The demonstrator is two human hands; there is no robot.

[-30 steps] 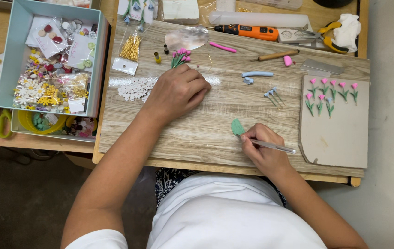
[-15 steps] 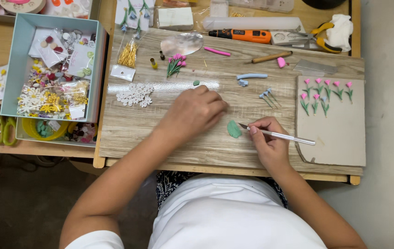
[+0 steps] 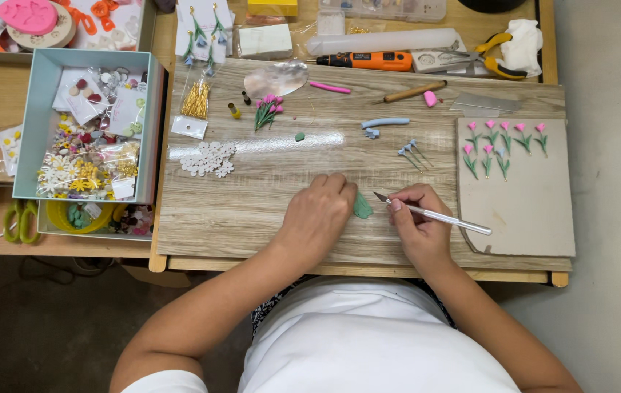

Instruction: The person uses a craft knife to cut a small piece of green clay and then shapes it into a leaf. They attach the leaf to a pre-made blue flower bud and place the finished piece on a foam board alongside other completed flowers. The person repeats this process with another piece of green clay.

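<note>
Head view: you are pressing your left hand (image 3: 317, 218), fingers curled, against the green clay piece (image 3: 363, 207) lying on the wood board (image 3: 252, 196). Your right hand (image 3: 419, 229) at three o'clock is pinching a craft knife (image 3: 434, 215), blade tip just beside the clay.

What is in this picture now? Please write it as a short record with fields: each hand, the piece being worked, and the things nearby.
left hand: rests on the wooden board, fingertips touching the green clay piece
right hand: holds a craft knife, blade tip close to the green piece
right side: beige card with small pink flowers
left side: open box of small flower decorations
top: orange rotary tool
</note>
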